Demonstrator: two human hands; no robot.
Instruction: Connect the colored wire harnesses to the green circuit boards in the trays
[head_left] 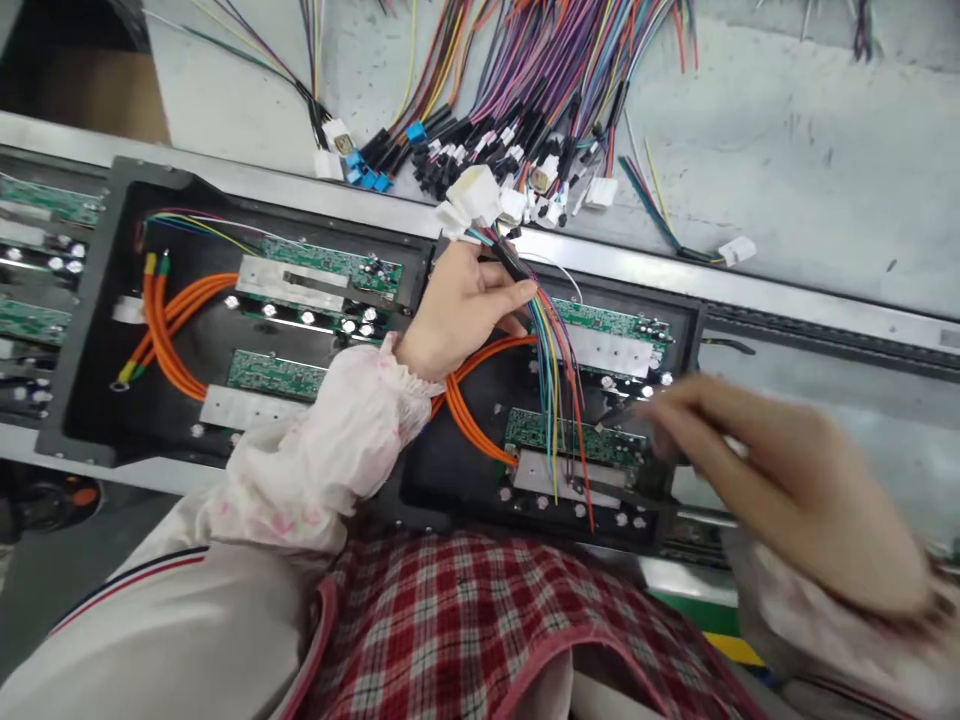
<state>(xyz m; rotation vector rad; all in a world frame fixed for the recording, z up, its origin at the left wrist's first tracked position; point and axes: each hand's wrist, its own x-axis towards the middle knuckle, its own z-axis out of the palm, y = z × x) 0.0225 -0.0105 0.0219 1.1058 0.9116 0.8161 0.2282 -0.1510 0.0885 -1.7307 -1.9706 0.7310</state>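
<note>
My left hand pinches a wiring harness by its black-sleeved section. White connectors stick out above the fingers, and loose multicoloured wires fan down below them. Under the wires lies a dark housing with green circuit boards, silver metal bars and thick orange cables. To the right, my right hand is smeared by motion over the housing's right edge. Its fingertips look pressed together, with a thin dark piece showing at them, too blurred to name.
A large pile of wire harnesses with white, blue and black connectors lies on the grey work surface behind. One small harness is apart at the right. A second dark housing with boards and orange cables is at the left.
</note>
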